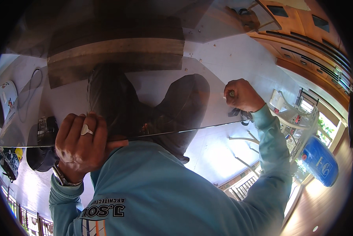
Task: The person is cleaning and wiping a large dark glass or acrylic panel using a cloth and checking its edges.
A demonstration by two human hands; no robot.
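Observation:
A large dark see-through sheet (219,112), like tinted glass or clear plastic, spreads before me, its straight near edge crossing close to my body. My left hand (81,143), with a ring and a wristwatch, closes over that edge on the left, fingers on top and the thumb stretched along the edge. To the right, above the sheet, my right hand (243,95) makes a fist around something small. A greenish bit and a pale tip show at its curled fingers; the rest is hidden. My dark trouser legs (180,100) show through the sheet.
A brown board-like strip (117,53) lies beyond my knees. White chairs (292,122) and a blue plastic drum (319,161) stand at right, near wooden cabinets (302,23). On the left are a dark cap-like item (41,159), a bag (11,159) and a pale rounded container (5,100).

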